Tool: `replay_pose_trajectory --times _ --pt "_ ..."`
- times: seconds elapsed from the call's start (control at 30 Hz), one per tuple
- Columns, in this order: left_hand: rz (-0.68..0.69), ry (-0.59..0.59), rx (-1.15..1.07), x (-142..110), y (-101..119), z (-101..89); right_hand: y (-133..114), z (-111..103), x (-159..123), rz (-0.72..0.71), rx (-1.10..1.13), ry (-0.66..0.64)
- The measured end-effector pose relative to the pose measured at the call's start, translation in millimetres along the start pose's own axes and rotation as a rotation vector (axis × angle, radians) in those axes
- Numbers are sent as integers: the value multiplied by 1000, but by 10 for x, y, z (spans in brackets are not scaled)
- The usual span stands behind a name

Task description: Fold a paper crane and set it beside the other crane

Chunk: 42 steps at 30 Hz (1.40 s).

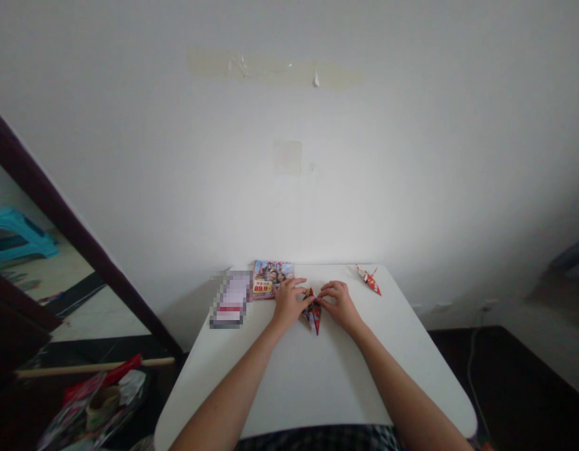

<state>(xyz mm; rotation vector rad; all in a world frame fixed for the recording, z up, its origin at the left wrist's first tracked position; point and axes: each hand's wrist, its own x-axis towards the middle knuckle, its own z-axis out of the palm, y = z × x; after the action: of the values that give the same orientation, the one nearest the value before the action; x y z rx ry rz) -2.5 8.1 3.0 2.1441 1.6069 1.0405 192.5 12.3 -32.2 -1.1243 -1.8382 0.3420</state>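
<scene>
Between my two hands, a partly folded piece of printed paper in red and dark colours lies on the white table, with two narrow points towards me. My left hand pinches its left upper side between thumb and forefinger, the other fingers stretched towards the printed leaflet. The fingertips of my right hand pinch its upper right edge. A finished-looking folded paper crane in red and white rests at the table's far right corner. Behind my left hand lies a colourful printed leaflet.
The white table stands against a wall. A pixelated rectangular item lies at its left edge. On the floor at left are a bag of rubbish and a wooden stick. A blue stool shows beyond the dark frame.
</scene>
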Motion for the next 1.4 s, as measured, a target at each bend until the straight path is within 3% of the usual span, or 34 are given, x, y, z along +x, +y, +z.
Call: replay_pose_trajectory --times 0.67,1.4 --pt "-61 37 66 -19 23 37 -48 17 6 3 -9 -57" --pt "-77 99 -45 -7 89 -29 -95 16 0 28 13 -75"
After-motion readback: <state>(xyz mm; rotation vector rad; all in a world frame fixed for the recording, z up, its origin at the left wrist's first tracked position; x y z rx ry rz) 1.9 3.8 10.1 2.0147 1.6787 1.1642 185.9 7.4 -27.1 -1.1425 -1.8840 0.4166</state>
